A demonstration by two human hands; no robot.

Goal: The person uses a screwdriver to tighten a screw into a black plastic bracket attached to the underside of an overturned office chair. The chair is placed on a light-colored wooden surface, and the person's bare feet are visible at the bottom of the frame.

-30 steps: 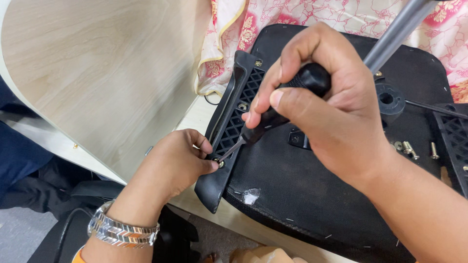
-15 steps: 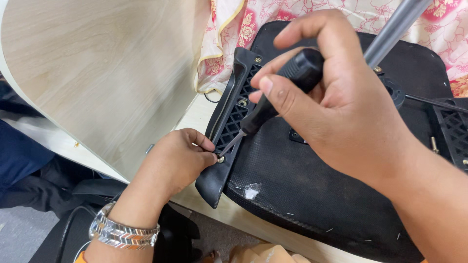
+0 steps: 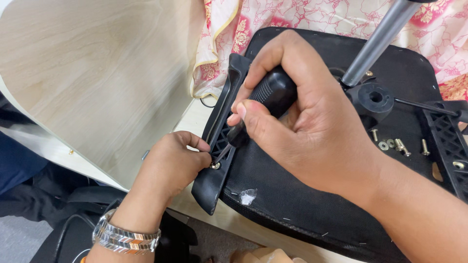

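Two hands work at the left edge of an upturned black chair seat (image 3: 312,204) lying on the table (image 3: 195,122). Right hand (image 3: 312,131) grips a screwdriver (image 3: 265,97), tip down on a screw (image 3: 215,166) in the black armrest bracket (image 3: 214,180). Left hand (image 3: 168,168) pinches beside that screw. Loose screws (image 3: 397,144) lie near the seat's metal post (image 3: 380,36).

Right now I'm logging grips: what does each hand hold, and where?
Right hand grips the screwdriver by its black handle. Left hand pinches a screw at the armrest bracket.
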